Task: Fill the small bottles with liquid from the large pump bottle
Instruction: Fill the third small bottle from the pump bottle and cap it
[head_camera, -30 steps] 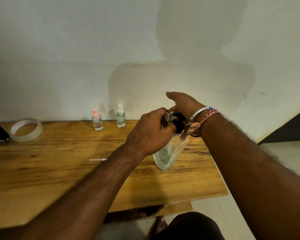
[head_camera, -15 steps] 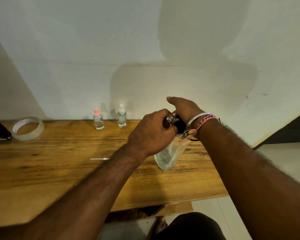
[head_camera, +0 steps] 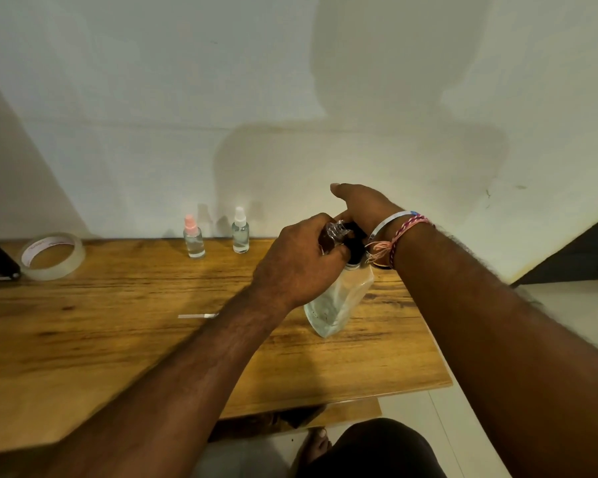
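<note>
Little has shifted — the right hand [head_camera: 363, 208] rode up off the large pump bottle [head_camera: 339, 298] a second ago, dipped lower, and now sits between.

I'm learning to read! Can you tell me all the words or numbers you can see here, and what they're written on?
None can be read.
Tape roll: reddish print on its inner ring, too blurred to read.
Big pump bottle: no label shows.
Small bottle with pink cap and small bottle with white cap: no writing shows.
</note>
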A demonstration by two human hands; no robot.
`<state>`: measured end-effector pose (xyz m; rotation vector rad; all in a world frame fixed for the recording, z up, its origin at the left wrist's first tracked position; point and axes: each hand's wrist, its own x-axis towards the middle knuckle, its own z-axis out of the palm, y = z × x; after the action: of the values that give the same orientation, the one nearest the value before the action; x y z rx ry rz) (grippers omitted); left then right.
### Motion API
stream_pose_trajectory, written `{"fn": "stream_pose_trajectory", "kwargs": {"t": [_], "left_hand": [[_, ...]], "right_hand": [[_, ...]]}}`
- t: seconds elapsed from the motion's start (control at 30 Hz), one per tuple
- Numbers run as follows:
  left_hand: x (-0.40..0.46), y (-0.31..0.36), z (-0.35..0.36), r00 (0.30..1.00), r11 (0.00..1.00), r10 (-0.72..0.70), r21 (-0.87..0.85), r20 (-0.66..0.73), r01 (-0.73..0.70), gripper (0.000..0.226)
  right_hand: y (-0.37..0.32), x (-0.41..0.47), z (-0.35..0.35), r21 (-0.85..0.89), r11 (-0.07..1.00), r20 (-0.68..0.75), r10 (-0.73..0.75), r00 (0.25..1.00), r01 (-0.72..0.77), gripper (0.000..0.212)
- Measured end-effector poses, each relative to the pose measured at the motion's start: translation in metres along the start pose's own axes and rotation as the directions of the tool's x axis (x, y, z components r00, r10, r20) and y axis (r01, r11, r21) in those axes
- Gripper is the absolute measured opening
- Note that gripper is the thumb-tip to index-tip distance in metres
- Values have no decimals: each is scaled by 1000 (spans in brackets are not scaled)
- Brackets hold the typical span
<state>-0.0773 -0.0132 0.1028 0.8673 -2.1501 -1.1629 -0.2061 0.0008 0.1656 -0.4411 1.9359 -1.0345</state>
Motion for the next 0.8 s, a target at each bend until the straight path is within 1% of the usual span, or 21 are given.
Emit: {"fn": "stream_pose_trajectory", "kwargs": {"t": [0.13,0.27,0.4,0.47,0.6,0.7,0.8], "left_hand": [[0,0,2,1000,1000,-11,-11,-1,11,11],[0,0,2,1000,1000,1,-5,5,-1,16],[1,-1,2,1000,1000,5,6,6,-5,15],[0,-1,1,1000,1000,5,20,6,-5,16],[0,-2,1,1000,999,5,38,-4,-5,11],[1,-4,2,1000,998,7,68,-8,-7,12],[0,-4,4,1000,997,18,76,-10,-17,13]], "right_hand": [[-9,-3,0,-54,998,3,19,1000,-19,57],[-7,-5,-1,-59,998,4,26,1000,-26,59],[4,-2,1,15,1000,-5,4,1000,-4,51],[7,0,0,24,1000,-8,-9,1000,10,48],[10,4,2,1,997,-14,-71,997,71,43],[13,4,4,-68,987,-27,-147,989,145,30],[15,5,4,-90,984,-48,-161,986,156,28]]}}
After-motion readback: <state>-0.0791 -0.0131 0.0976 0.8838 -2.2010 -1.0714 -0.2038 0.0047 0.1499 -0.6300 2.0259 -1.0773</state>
